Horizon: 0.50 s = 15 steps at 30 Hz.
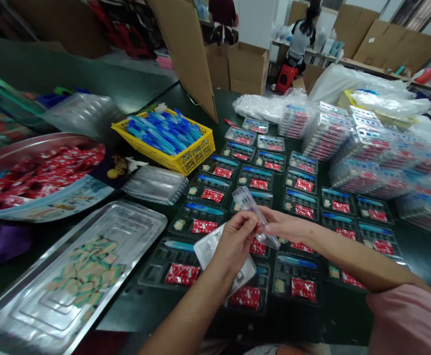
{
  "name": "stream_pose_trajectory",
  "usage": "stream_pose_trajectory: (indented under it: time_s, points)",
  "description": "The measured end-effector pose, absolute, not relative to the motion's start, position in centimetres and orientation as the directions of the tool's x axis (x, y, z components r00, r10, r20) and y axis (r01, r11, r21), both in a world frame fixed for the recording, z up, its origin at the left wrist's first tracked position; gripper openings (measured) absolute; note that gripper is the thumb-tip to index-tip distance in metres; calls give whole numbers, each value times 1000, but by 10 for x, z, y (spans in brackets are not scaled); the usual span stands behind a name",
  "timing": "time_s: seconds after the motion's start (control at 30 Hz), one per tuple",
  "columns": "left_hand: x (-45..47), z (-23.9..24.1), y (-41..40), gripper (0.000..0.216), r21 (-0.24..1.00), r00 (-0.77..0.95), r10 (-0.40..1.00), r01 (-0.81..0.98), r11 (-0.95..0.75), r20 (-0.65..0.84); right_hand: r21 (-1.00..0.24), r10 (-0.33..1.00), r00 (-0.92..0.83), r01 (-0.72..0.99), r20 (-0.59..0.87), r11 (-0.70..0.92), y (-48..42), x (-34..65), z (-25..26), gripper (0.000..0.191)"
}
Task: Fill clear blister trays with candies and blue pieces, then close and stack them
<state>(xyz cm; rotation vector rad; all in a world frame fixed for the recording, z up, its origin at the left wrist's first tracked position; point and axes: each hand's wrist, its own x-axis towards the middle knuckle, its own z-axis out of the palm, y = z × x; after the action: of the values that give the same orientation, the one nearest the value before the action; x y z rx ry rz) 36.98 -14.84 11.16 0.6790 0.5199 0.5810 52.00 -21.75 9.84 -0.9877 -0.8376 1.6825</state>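
Observation:
My left hand point(235, 241) and my right hand point(285, 227) meet over rows of black plastic trays point(196, 219), each tray holding a blue stick and a red packet. Both hands pinch a clear plastic lid point(254, 212) that tilts up and to the left between them. A second clear lid point(210, 246) lies flat under my left hand, on top of the trays. My right arm wears a pink sleeve point(411, 320).
A yellow basket point(195, 155) of blue sticks stands at the back left. A steel tray point(137, 224) with small green-beige pieces lies front left, a round pan point(34, 143) of red packets behind it. Stacked finished packs point(366, 143) fill the right. A seated person point(302, 37) works far back.

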Motion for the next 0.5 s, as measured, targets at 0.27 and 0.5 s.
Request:
stream_pose_trajectory:
  time_s: [0.27, 0.5]
  points:
    - [362, 107, -124, 25, 702, 588, 772, -443, 558, -242, -967, 979, 102, -203, -177, -154, -182, 602, 101, 68]
    - [364, 96, -111, 28, 647, 555, 774, -475, 597, -306, -810, 939, 344, 551, 1, -201, -121, 695, 78, 87]
